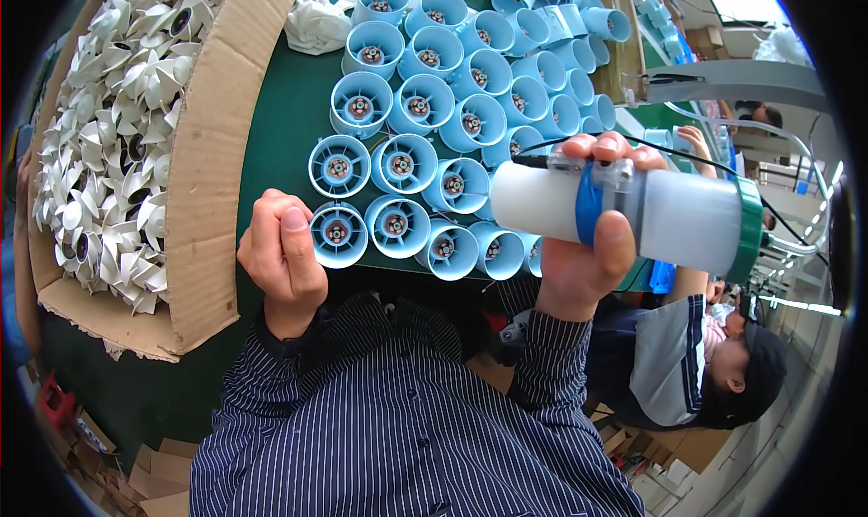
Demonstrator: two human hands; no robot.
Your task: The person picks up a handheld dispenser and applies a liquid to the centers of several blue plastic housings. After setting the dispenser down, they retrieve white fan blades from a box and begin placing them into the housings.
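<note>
My right hand [592,232] is wrapped round a thick white dispenser cylinder [678,223], lifted above the front right of the blue housings. The cylinder lies nearly level, with a blue band, a clear fitting, a green end cap and a thin black line. My left hand [285,255] is closed, thumb pressed on the curled fingers, beside the nearest left light-blue round housing [338,235]; whatever the fingers may hold is hidden. Several such housings stand in rows, open side up, each with spokes and a small copper-coloured motor core inside.
A cardboard box [212,155] full of white fan blades [127,137] stands at the left. Past the housings' left end lies a white cloth [318,18] on the green table [271,128]. A grey arm [737,85] reaches in at the right, near a seated co-worker [669,359] in a dark cap.
</note>
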